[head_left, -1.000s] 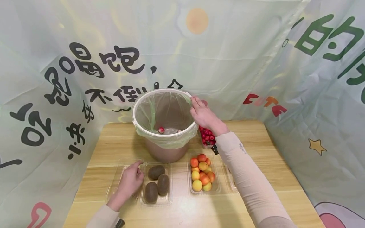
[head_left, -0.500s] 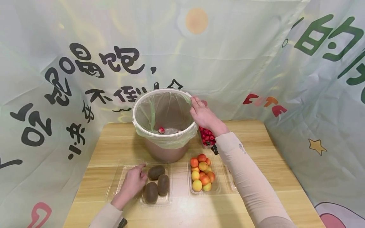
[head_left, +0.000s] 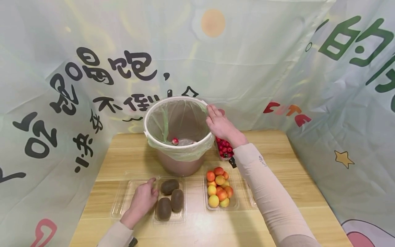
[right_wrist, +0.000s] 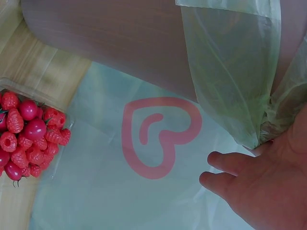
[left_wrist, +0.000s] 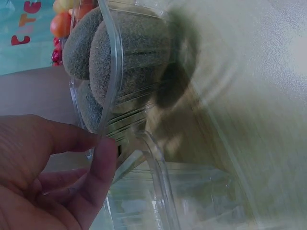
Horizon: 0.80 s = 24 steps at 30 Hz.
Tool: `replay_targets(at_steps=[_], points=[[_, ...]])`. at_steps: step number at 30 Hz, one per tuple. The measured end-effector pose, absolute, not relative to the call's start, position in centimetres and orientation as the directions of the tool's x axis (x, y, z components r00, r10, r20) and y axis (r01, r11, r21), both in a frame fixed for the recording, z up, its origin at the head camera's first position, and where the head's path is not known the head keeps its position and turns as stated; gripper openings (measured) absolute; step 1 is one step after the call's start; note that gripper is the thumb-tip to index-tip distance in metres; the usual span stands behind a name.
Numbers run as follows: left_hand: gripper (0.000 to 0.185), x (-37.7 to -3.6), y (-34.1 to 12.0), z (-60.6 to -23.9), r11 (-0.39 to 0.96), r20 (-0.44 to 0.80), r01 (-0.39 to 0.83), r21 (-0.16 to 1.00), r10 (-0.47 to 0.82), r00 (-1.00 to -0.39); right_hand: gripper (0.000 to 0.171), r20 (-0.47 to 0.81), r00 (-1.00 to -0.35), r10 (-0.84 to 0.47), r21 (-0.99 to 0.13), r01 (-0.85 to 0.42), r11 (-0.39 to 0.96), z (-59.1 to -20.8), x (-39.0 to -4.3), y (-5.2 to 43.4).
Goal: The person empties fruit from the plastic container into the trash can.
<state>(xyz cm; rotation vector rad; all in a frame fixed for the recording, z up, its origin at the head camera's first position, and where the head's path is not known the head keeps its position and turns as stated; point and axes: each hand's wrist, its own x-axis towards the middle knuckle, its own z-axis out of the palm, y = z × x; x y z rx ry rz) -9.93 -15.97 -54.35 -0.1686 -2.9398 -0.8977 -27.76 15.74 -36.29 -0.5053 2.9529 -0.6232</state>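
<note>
My left hand (head_left: 142,199) is at the left edge of a clear plastic fruit box (head_left: 169,221) holding 3 brown kiwis (head_left: 164,208). In the left wrist view, thumb and forefinger pinch the box's rim (left_wrist: 115,62). Left of it lies a shallow clear plastic tray or lid (head_left: 121,199), partly behind the hand. My right hand (head_left: 221,124) rests on the right rim of a brownish bin (head_left: 180,166), fingers extended. A thin green bag (head_left: 192,155) lines the bin and folds over its white rim. A small red-and-white piece (head_left: 175,141) lies inside.
A clear box of orange and yellow fruit (head_left: 221,195) stands right of the kiwis. Behind the right forearm is a box of raspberries and small red tomatoes (right_wrist: 34,129). Another clear container (head_left: 251,195) is mostly hidden by that sleeve. Printed cloth (head_left: 247,68) surrounds the wooden table (head_left: 213,233).
My left hand has shifted slightly right, to the edge of the kiwi box. The clear tray or lid beside it has slid a little left. The right hand stays on the bin rim.
</note>
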Motion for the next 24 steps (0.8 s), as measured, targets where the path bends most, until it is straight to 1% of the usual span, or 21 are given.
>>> replay_targets(at_steps=[7,14,19,22,24], points=[[0.047,-9.71,-16.01,-54.30,0.836,0.116,0.147,0.528,0.101,-0.988,0.066,-0.006,-0.943,-0.334,-0.414,-0.302,0.859,-36.28,-27.73,15.70],[0.049,-9.55,-15.87,-54.21,0.833,0.097,0.143,0.535,0.108,-0.989,0.066,-0.003,-0.941,-0.337,-0.410,-0.306,0.859,-36.27,-27.75,15.73],[0.048,-9.43,-15.77,-54.45,0.842,0.090,0.159,0.515,0.132,-0.987,0.066,-0.003,-0.942,-0.335,-0.416,-0.304,0.857,-36.21,-27.67,15.73],[0.048,-9.31,-15.71,-54.48,0.839,0.078,0.146,0.524,0.124,-0.989,0.066,-0.005,-0.942,-0.335,-0.418,-0.302,0.857,-36.23,-27.70,15.74],[0.050,-9.21,-15.66,-54.51,0.824,0.057,0.125,0.552,0.113,-0.992,0.066,-0.008,-0.943,-0.334,-0.419,-0.300,0.857,-36.23,-27.69,15.75]])
